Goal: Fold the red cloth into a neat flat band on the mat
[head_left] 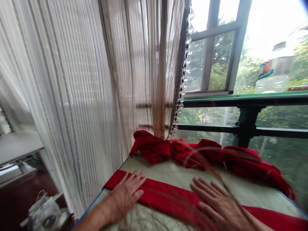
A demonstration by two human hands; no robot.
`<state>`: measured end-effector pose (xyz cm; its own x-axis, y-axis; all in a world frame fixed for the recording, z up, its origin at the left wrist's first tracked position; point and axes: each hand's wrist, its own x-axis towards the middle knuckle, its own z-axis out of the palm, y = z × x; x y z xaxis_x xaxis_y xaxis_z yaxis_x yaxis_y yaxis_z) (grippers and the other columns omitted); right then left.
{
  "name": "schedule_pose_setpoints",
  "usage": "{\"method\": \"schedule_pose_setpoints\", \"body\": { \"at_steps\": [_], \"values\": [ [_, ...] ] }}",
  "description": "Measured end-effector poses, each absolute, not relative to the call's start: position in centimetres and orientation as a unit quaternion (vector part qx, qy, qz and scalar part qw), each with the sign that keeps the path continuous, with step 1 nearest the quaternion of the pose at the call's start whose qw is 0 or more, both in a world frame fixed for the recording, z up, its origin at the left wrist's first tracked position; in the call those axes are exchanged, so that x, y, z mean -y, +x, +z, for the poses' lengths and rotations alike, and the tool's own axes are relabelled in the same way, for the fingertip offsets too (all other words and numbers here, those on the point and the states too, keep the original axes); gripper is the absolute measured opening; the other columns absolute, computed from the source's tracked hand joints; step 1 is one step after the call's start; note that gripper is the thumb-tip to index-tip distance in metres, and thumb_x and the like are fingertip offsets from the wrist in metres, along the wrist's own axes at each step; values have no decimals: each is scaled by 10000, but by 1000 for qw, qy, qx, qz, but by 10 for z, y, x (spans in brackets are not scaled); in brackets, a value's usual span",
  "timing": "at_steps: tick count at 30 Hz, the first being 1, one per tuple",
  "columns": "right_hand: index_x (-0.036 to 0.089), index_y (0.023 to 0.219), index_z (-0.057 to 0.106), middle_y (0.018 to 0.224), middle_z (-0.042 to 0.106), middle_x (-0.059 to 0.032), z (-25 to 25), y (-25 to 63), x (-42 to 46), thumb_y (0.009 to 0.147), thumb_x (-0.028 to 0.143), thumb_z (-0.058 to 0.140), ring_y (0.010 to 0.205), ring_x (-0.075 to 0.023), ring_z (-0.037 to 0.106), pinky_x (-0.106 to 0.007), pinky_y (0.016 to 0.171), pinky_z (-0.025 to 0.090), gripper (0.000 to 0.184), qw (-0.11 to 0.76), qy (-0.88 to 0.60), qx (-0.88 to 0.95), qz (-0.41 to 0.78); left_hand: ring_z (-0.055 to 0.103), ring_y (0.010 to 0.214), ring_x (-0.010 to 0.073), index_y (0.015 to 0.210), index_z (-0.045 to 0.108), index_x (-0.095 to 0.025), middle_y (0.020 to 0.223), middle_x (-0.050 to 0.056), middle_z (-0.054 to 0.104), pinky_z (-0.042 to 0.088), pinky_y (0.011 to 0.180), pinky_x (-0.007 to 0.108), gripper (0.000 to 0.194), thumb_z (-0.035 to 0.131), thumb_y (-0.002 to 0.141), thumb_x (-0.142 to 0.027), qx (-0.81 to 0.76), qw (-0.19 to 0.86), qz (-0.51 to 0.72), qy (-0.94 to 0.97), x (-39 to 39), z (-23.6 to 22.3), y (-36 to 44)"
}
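Note:
A long red cloth strip, folded flat, runs across the pale green board with the blue edge. My left hand lies on the strip near its left end, palm down with fingers spread. Farther right, my right hand rests over the same strip, its fingers stretched out flat. Part of the strip is hidden under both hands, and loose hair strands blur across the lower picture. Behind, along the far edge of the board, a crumpled red cloth with fringed ends lies in a loose heap.
Sheer striped curtains hang left and behind the board, trimmed with a beaded edge. A dark green railing and windows stand at the back right. A plastic bag sits low at the left, below a white surface.

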<state>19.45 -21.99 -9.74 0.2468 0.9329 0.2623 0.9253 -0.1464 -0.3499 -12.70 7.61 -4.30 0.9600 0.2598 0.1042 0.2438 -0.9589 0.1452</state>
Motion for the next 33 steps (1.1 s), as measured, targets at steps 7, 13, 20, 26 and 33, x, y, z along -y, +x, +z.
{"method": "schedule_pose_setpoints", "body": {
  "at_steps": [7, 13, 20, 26, 33],
  "values": [
    [451, 1614, 393, 1733, 343, 20, -89, 190, 218, 1064, 655, 481, 1618, -361, 280, -627, 1339, 191, 593, 197, -763, 613, 64, 160, 1664, 337, 1724, 270, -316, 1783, 52, 217, 137, 1319, 672, 611, 282, 1154, -535, -279, 47, -15, 959, -144, -51, -149],
    [379, 1617, 435, 1734, 356, -31, -78, 184, 215, 1053, 714, 435, 1627, -376, 275, -667, 1333, 179, 656, 184, -769, 607, 78, 127, 1669, 331, 1722, 319, -282, 1790, 67, 222, 149, 1330, 634, 620, 272, 1158, -535, -269, 70, 56, 959, -136, -37, -130],
    [300, 1643, 415, 1751, 317, -95, -66, 178, 216, 1071, 733, 349, 1637, -368, 270, -675, 1331, 178, 720, 157, -772, 609, 90, 161, 1670, 320, 1694, 398, -264, 1787, 67, 268, 152, 1340, 628, 551, 341, 1161, -393, -89, 138, 44, 985, -54, -21, -31],
    [341, 1644, 431, 1740, 367, -102, -71, 179, 219, 1068, 673, 485, 1622, -374, 321, -649, 1328, 236, 667, 208, -755, 619, 62, 324, 1627, 314, 1612, 540, -222, 1691, 102, 470, 163, 1361, 583, 506, 489, 1125, -349, 67, 132, 45, 988, 24, -6, 11],
    [336, 1692, 319, 1774, 291, -95, -76, 186, 220, 1054, 563, 572, 1642, -364, 268, -631, 1345, 176, 722, 202, -752, 622, 86, 216, 1642, 358, 1735, 250, -227, 1768, 111, 218, 146, 1353, 584, 824, 657, 1047, -428, 66, 166, -30, 983, 42, -18, 4]
  ]
}}
